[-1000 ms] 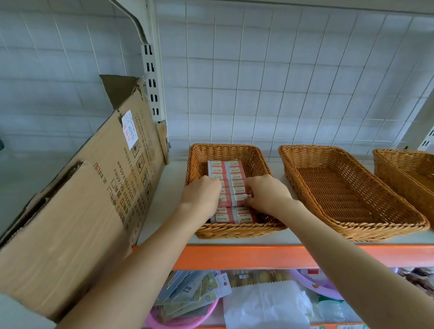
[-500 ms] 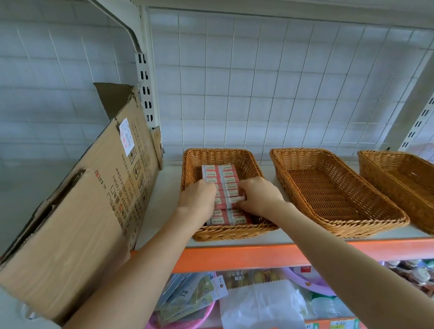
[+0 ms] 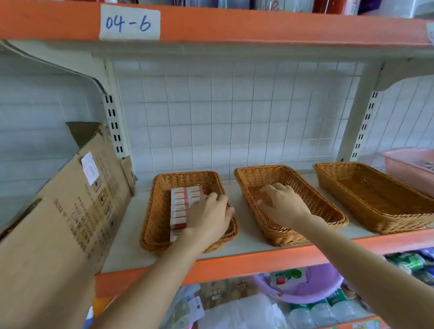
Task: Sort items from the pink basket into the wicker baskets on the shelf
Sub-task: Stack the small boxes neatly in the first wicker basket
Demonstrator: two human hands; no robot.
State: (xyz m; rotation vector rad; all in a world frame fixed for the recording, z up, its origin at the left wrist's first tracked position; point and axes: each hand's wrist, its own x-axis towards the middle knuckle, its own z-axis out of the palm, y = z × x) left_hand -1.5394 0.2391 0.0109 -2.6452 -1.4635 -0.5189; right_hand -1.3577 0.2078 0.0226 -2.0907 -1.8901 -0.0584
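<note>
Head view, boxes: small red-and-white cartons (image 3: 179, 207) lie packed in two columns in the left wicker basket (image 3: 152, 222).
Handling: I judge them light, stiff and crushable; pinch them by the long sides.
Left hand (image 3: 210, 218): fingers relaxed, resting on the cartons.
Right hand (image 3: 283, 205): fingers loosely bent, holding nothing, over the middle wicker basket (image 3: 319, 202).
Count: three wicker baskets, one pink basket (image 3: 418, 173); I cannot count the cartons, some lie under my hand.

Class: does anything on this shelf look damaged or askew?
Yes: the cardboard box, left of the leftmost wicker basket, sits tilted, and its upper flap is torn and ragged.
</note>
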